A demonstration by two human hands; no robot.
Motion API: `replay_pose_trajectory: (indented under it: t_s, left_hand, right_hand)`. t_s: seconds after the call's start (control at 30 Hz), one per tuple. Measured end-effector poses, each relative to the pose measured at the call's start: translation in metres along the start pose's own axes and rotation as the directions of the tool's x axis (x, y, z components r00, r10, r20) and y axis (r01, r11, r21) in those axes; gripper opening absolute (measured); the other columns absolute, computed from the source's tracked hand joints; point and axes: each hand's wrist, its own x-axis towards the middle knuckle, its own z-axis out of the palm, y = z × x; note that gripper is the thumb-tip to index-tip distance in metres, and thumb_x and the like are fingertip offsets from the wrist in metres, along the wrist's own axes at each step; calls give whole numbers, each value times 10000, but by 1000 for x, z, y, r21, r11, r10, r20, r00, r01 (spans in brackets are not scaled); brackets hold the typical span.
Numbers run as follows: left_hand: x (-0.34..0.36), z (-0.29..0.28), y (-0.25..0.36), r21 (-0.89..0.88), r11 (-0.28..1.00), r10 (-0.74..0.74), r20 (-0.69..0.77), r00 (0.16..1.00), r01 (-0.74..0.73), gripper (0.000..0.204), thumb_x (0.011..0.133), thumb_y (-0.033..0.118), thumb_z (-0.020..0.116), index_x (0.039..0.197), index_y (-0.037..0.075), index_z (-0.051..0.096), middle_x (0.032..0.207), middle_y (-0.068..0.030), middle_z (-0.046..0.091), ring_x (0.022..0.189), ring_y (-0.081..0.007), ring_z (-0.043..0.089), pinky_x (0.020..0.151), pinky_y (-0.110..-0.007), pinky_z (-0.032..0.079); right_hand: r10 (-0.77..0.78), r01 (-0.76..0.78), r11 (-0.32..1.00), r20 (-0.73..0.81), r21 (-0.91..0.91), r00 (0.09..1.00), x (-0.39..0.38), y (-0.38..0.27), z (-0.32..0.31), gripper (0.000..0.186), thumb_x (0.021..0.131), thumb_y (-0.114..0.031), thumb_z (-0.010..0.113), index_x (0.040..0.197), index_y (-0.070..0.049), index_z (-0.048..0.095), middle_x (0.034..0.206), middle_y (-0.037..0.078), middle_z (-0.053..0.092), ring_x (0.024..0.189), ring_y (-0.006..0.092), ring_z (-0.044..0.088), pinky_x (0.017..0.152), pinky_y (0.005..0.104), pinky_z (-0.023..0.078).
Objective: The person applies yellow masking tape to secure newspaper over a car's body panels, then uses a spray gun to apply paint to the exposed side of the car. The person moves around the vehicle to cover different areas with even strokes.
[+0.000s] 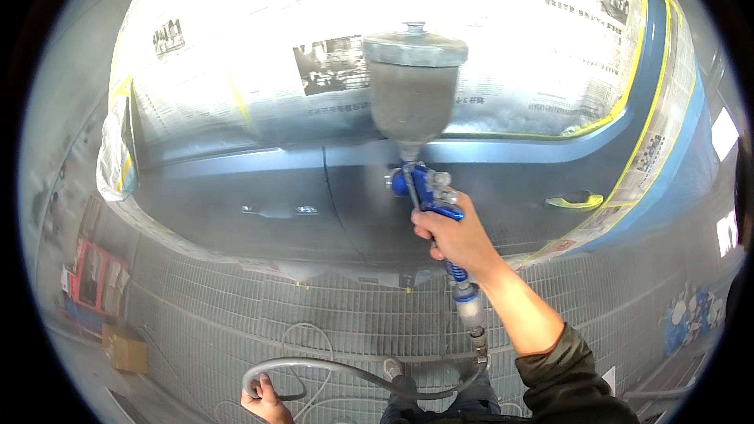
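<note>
My right hand (462,237) is wrapped round the grip of a blue spray gun (424,185), its fingers at the trigger. A lidded grey paint cup (414,98) stands upright on top of the gun. The nozzle points left along the side of a blue-grey car (236,180), near the seam between two doors; the gap to the panel is hard to judge. Below the grip hangs a clear filter (470,310) joined to a grey air hose (345,367). Low on the left, my left hand (267,403) is closed round a bend of this hose, away from the car.
Newspaper (259,47) and yellow tape (644,23) mask the windows and edges. A bare door handle (583,202) juts out at right. Thin hose loops (326,345) lie on the grated floor (212,290). A red rack (98,275) and cardboard box (124,349) stand left. Haze hangs around.
</note>
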Motion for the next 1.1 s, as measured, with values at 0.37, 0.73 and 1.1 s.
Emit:
replay_pose_trajectory:
  t_s: [0.37, 0.73, 1.1]
  left_hand:
    - [9, 20, 2, -49, 998, 27, 50, 998, -25, 359, 821, 11, 620, 616, 122, 347, 536, 60, 316, 447, -28, 256, 401, -224, 184]
    - [-56, 87, 38, 207, 978, -50, 354, 934, -27, 278, 862, 101, 633, 646, 18, 479, 549, 11, 391, 499, -78, 346, 428, -272, 316]
    - [-146, 138, 54, 215, 976, -98, 512, 853, -17, 396, 856, 117, 660, 566, 55, 397, 512, 29, 322, 489, -69, 282, 442, -286, 205]
  right_hand:
    - [51, -59, 991, -70, -121, 996, 22, -28, 7, 110, 818, -87, 611, 739, -55, 540, 618, 11, 517, 535, 59, 460, 393, 217, 343]
    - [-30, -19, 977, -223, -213, 974, -27, -55, -129, 69, 778, -67, 568, 722, -42, 538, 603, 17, 505, 502, 78, 435, 388, 231, 342]
    - [-76, -4, 978, -373, -209, 925, -86, -72, -294, 160, 799, -76, 549, 959, -64, 553, 619, -2, 484, 453, 66, 407, 381, 226, 336]
